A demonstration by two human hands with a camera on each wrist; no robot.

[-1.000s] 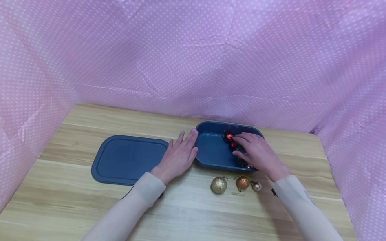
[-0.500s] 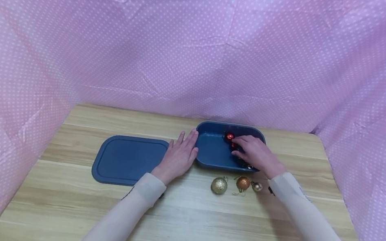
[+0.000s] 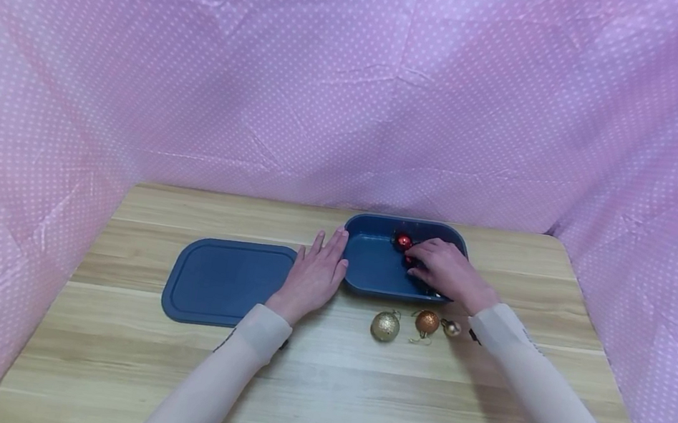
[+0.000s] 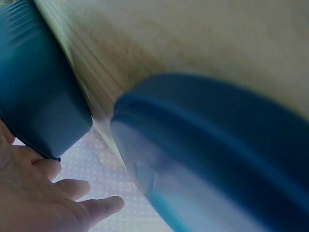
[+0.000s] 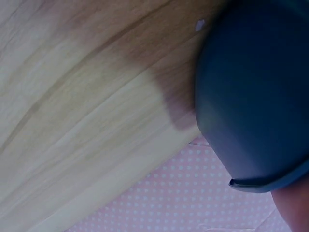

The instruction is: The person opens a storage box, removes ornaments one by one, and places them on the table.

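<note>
My right hand (image 3: 450,274) reaches into the open blue box (image 3: 363,289) in the head view. Its thumb and fingertips close around a dark red Christmas ball (image 3: 408,259), which the fingers partly cover. Another red Christmas ball (image 3: 403,241) lies just behind it in the box. With straight fingers, my left hand (image 3: 313,276) rests against the box's left side. In the left wrist view, the left hand's fingers (image 4: 72,188) touch the box rim. The right wrist view shows the box's outer wall (image 5: 256,106) and only a sliver of the right hand (image 5: 292,203).
A flat blue lid (image 3: 225,282) lies left of the box, partly behind the left hand. In front of the box lie a glittery gold ball (image 3: 385,326), a copper ball (image 3: 427,322) and a small gold ball (image 3: 451,328). Pink dotted cloth (image 3: 350,133) surrounds the wooden table (image 3: 338,399).
My right hand has shifted slightly left and lower into the box, and its thumb and fingers have drawn together around the dark red ball. The left hand has stayed still.
</note>
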